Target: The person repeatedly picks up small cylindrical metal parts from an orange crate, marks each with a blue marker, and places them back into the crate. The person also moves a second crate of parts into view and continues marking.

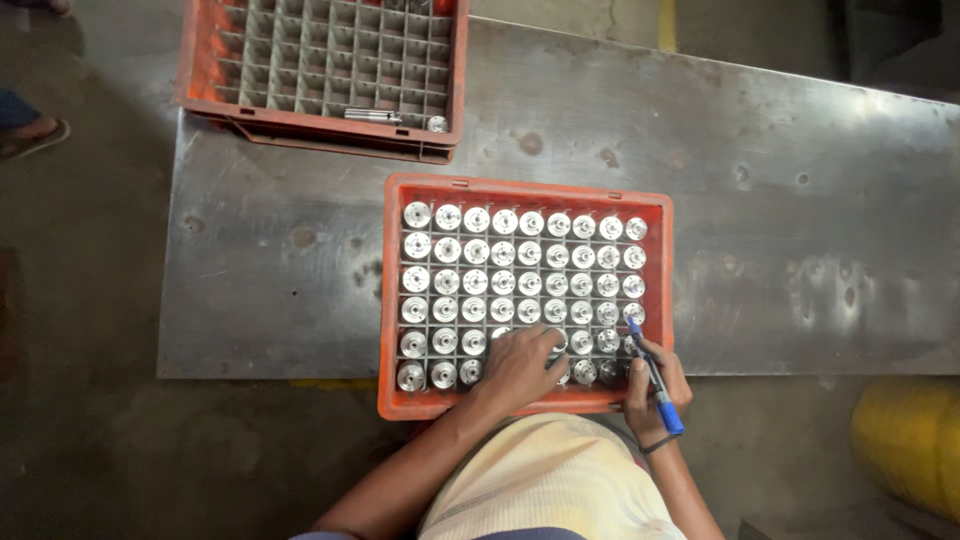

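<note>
Pale yellow ribbed shirt, bare forearms, dark band on right wrist (655, 444).

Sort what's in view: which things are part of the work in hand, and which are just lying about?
In hand:
- left hand on the metal parts
- right hand holding a blue marker
- near orange crate on the steel table

Lying about:
- far orange crate, almost empty
- yellow object on the floor

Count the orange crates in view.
2. One crate full of metal parts lies under the hands at centre; the other crate, nearly empty, sits at top left, cut off by the frame.
</note>
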`<state>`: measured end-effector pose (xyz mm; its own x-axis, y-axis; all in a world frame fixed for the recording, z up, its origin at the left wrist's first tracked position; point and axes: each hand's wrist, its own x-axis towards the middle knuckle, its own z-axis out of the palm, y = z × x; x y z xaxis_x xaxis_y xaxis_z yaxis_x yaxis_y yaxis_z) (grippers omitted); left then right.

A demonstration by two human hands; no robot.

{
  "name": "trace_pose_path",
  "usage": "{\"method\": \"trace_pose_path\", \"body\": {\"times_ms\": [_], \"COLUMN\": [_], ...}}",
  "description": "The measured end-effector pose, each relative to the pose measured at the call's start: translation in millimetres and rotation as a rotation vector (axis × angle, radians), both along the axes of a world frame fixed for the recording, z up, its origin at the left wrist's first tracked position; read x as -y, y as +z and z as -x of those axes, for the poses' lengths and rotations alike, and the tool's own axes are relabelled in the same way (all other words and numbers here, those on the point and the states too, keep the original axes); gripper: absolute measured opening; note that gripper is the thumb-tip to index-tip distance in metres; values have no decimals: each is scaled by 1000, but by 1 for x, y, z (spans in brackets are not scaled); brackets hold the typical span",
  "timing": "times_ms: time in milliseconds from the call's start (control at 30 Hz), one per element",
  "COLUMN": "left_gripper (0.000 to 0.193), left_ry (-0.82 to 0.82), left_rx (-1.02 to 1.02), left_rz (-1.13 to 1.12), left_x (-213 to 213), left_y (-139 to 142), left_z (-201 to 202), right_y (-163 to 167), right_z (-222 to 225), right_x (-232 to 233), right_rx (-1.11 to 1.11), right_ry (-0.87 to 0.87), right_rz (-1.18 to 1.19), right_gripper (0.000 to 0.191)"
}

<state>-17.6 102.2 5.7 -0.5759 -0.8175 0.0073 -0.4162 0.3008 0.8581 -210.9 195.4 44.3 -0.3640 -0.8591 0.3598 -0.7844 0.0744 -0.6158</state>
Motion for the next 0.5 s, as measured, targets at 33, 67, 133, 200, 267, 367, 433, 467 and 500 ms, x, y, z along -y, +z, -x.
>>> {"method": "trace_pose_path", "body": {"times_ms": [33, 67, 133, 200, 267, 367, 433, 467, 500], "left_gripper": [24, 24, 25, 26, 25, 23, 23, 23, 24], "left_ry": [0, -3, -22, -63, -44, -27, -27, -33, -40], "left_rx": [-7, -12, 9, 61, 6, -87, -72, -23, 24], "left_rz": [-5, -9, -29, -69, -26, -6, 11, 25, 39], "left_x": [0, 0, 1, 2, 3, 4, 6, 7, 8], "left_y": [1, 1, 4, 6, 8, 7, 6, 6, 6], "left_z": [0, 1, 1, 0, -3, -8, -12, -15, -18], "right_y": [1, 2, 3, 3, 2, -1, -1, -1, 0], "right_z": [-1, -2, -2, -1, 2, 12, 18, 19, 20], "right_x": [1, 2, 2, 0, -1, -3, -5, -7, -9], "right_rx": [9, 19, -5, 12, 75, 246, 311, 344, 365], "right_ry": [-10, -22, 0, 12, 22, 10, 21, 28, 37], "right_rz": [-3, -5, 4, 9, 22, 32, 13, 2, -17], "right_gripper": [21, 21, 21, 21, 22, 28, 29, 30, 30]}}
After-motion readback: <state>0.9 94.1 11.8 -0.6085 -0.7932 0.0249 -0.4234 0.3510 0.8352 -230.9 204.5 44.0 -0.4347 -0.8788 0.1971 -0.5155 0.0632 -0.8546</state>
